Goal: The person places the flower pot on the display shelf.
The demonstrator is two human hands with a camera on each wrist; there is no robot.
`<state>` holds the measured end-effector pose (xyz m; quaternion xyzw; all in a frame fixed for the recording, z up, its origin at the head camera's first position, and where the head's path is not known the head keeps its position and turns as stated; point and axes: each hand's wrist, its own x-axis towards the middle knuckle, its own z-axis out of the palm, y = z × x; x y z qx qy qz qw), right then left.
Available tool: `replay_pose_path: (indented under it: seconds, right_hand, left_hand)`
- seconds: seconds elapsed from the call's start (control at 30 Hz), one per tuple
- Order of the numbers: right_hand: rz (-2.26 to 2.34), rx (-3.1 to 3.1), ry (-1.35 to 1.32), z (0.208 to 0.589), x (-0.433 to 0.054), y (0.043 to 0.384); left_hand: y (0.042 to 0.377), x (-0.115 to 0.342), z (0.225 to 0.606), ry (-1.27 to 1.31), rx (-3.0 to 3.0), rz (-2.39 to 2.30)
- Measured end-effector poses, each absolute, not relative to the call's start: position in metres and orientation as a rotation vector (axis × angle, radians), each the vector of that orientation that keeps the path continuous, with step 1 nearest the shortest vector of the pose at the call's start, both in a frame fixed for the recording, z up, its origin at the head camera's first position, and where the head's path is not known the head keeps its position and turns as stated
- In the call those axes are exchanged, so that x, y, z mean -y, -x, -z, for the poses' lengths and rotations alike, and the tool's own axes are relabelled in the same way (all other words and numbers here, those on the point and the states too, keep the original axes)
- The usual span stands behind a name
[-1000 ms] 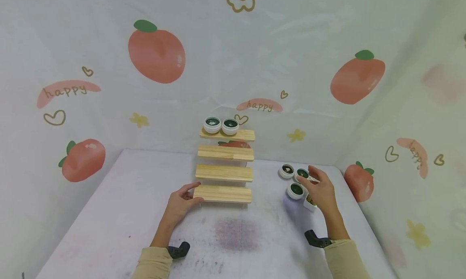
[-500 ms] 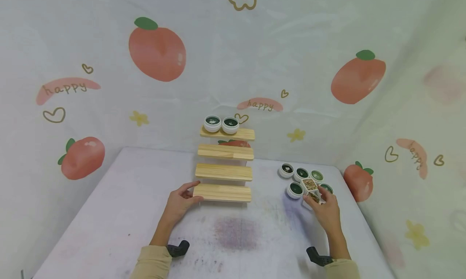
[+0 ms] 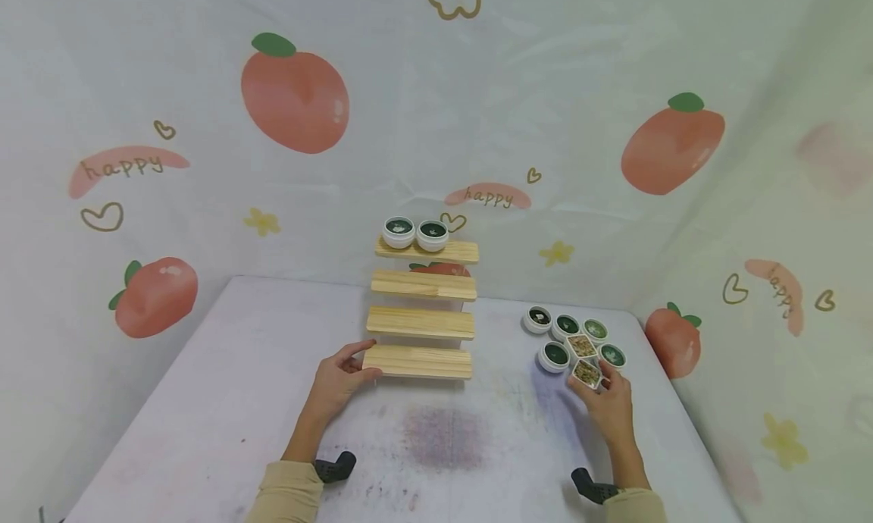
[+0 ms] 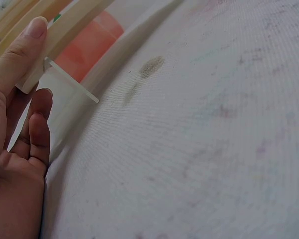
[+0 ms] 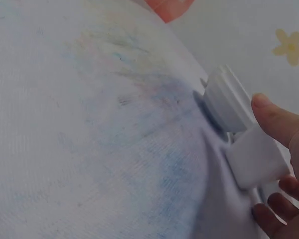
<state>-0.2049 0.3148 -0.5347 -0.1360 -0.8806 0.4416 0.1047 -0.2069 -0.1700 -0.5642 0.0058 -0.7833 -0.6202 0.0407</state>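
In the head view my left hand (image 3: pixel 337 383) grips the left end of the lowest board of a stepped wooden shelf (image 3: pixel 417 362). The left wrist view shows the thumb on top of the wood and fingers curled below it. Over on the right, my right hand (image 3: pixel 610 405) holds a small angular white pot (image 3: pixel 585 374) filled with brown-green bits, thumb on one side and fingers on the other. A similar angular pot (image 3: pixel 581 346) is just behind it. In the right wrist view the held pot (image 5: pixel 256 157) shows its plain white side.
Round white pots with green insides surround the angular ones, such as a near-left pot (image 3: pixel 554 358) and a right pot (image 3: pixel 612 356). Two more round pots (image 3: pixel 398 233) stand on the top board. A patterned cloth (image 3: pixel 532 91) hangs behind the white table (image 3: pixel 293 311).
My right hand has drawn back from over the rear pots to the front angular pot, uncovering the pots behind. The left hand stays on the shelf.
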Motion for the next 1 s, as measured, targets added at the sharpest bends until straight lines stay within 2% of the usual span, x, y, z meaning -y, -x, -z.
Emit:
replay_pose_path:
  seconds: [0.53,1.0]
  right_hand:
    - [-1.267,2.697,0.443,0.546,-0.318,0.210]
    - [-1.316,2.597,0.517,0.528,-0.316,0.204]
  left_hand:
    - [0.206,0.170,0.563,-0.007,2.399,1.907]
    - [0.206,0.170,0.563,-0.017,2.397,1.920]
